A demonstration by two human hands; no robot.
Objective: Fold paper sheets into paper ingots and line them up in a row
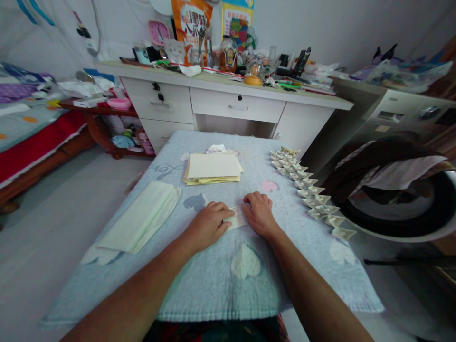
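Note:
A small piece of pale folded paper (236, 219) lies on the cloth-covered table in front of me. My left hand (213, 222) grips its left end, the thumb and fingers closed over the edge. At the right end, the curled fingers of my right hand (259, 213) close on the paper's edge, and their tips are partly hidden. Just beyond the hands sits a stack of cream and yellow paper sheets (213, 166). Left of my left hand lies a pile of pale green paper (142, 216). Several folded paper boats (309, 191) stand in a row along the table's right side.
A blue cloth with heart patterns (199, 285) covers the table. Crumpled white tissue (216, 148) lies behind the stack. Beyond stands a white cabinet (235, 102) crowded with jars and bags. A washing machine (402, 114) with an open door is at right, a bed (39, 128) at left.

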